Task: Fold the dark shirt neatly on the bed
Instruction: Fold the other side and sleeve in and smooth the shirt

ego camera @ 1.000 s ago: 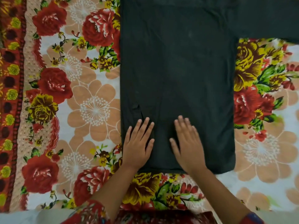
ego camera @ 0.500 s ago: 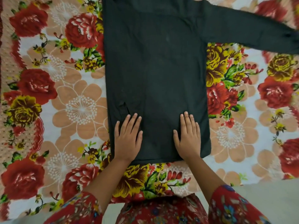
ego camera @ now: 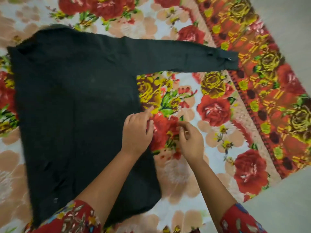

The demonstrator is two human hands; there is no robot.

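The dark shirt [ego camera: 75, 98] lies flat on the floral bedsheet [ego camera: 218, 148], its sleeve [ego camera: 185, 54] stretched rightward. The left hand [ego camera: 137, 132] is at the shirt's right edge, grip impossible to tell. The right hand [ego camera: 191, 142] is just beside it over the sheet, fingers loosely curled, grip empty

The floral-sheeted bed [ego camera: 215, 106] carries the dark shirt [ego camera: 75, 98], spread flat, one sleeve [ego camera: 185, 54] outstretched.

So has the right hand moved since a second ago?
Yes. The right hand has gone rightward off the dark shirt, over the floral bedsheet beside it.
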